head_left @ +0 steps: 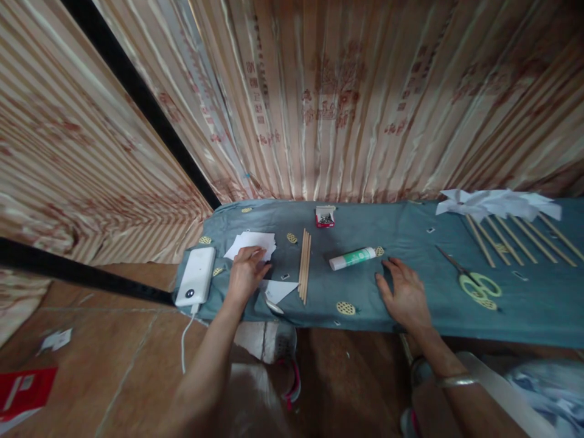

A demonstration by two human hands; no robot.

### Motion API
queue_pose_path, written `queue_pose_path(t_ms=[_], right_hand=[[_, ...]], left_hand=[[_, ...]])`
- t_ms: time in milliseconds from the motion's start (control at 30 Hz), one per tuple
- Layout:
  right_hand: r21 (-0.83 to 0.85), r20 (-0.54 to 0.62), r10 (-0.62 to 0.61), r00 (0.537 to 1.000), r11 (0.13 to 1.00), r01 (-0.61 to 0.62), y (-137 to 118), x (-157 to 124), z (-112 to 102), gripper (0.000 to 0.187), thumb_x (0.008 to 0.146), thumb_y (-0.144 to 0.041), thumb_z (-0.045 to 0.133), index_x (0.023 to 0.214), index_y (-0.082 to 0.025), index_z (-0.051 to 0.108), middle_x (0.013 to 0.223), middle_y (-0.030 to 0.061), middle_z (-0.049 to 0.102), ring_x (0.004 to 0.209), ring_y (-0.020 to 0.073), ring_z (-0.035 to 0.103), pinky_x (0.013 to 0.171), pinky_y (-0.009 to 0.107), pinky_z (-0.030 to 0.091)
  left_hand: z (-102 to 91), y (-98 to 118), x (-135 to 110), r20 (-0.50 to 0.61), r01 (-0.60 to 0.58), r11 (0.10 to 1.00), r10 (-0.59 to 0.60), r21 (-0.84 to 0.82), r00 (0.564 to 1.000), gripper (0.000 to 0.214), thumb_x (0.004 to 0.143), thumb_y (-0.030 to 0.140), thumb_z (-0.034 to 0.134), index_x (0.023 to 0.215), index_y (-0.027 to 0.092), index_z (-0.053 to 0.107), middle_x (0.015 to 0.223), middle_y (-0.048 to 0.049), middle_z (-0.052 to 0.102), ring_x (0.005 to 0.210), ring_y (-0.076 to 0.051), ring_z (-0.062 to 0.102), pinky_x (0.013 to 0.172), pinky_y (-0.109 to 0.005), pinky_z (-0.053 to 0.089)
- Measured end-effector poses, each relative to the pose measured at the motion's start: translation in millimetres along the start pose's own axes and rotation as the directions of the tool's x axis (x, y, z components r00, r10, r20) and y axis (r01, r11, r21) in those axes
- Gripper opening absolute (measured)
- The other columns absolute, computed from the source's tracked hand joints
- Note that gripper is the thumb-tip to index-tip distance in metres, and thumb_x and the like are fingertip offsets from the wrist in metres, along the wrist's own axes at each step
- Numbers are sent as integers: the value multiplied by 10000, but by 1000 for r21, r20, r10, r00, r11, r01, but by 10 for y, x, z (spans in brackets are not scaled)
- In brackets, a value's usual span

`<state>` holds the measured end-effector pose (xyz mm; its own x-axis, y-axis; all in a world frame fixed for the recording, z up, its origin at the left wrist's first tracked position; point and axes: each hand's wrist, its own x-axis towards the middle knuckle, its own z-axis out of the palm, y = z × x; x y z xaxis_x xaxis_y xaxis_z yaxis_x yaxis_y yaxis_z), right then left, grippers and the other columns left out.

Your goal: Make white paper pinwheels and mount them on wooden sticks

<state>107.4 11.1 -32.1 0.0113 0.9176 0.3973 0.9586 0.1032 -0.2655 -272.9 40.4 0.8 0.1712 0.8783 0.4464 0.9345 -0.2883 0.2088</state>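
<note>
My left hand (246, 274) rests over a small pile of white paper pieces (246, 242), its fingers bent and the thumb apart from them. Just below that hand lies a folded paper triangle (281, 292). My right hand (405, 292) lies open on the blue-green cloth with nothing in it. Close to its fingertips is a glue stick (353, 258), white with a green label. Between the hands, several thin wooden sticks (305, 267) lie side by side. A small red-and-white box (325, 217) of metal pins stands open behind them.
Several white paper pinwheels (499, 204) on sticks lie at the back right. Scissors (477, 285) with pale green handles are right of my right hand. A white power bank (196, 277) with a cable sits at the left end. A striped curtain (337, 103) hangs behind.
</note>
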Motion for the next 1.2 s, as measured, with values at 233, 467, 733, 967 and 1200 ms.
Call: queue_pose_path(t_ms=[233,467,733,967,1200], right_hand=[[6,-3,-1,1000,1000,1,1,-1,-4,461,944,-408,384,1215,-96,586,1281,188,593,1140,349,557,921,496,481],[15,0,2,1000,1000,-2,4,0,-5,465,938,-405,394,1204,-81,595,1277,196,594,1135,350,559,925,492,476],[11,7,12,1000,1000,-13,-8,-1,-22,465,939,-415,381,1210,-101,589,1287,186,592,1138,349,555,904,493,478],[16,-3,9,1000,1000,-9,-5,5,-18,464,934,-412,391,1205,-94,593,1291,189,589,1132,348,554,909,490,475],[46,14,31,999,998,-32,-22,11,-35,461,928,-404,392,1217,-102,589,1296,202,580,1140,363,538,900,527,468]], left_hand=[[-4,25,28,37,1,1000,-1,17,999,191,885,221,554,971,183,721,1035,-98,713,979,-259,629,866,-397,520],[-199,48,-149,39,15,1000,-14,-12,999,243,923,262,495,941,189,727,946,-77,734,915,-234,640,827,-350,521],[-135,23,-146,3,125,987,-126,-98,992,188,875,232,561,831,183,737,845,-76,743,846,-227,666,792,-342,524],[-121,28,-43,-15,191,967,-197,-170,980,156,831,263,622,765,181,738,774,-65,734,774,-207,669,741,-307,516],[-158,12,-62,17,214,928,-219,-304,976,291,863,363,559,708,186,731,743,-53,735,683,-175,668,658,-266,500]])
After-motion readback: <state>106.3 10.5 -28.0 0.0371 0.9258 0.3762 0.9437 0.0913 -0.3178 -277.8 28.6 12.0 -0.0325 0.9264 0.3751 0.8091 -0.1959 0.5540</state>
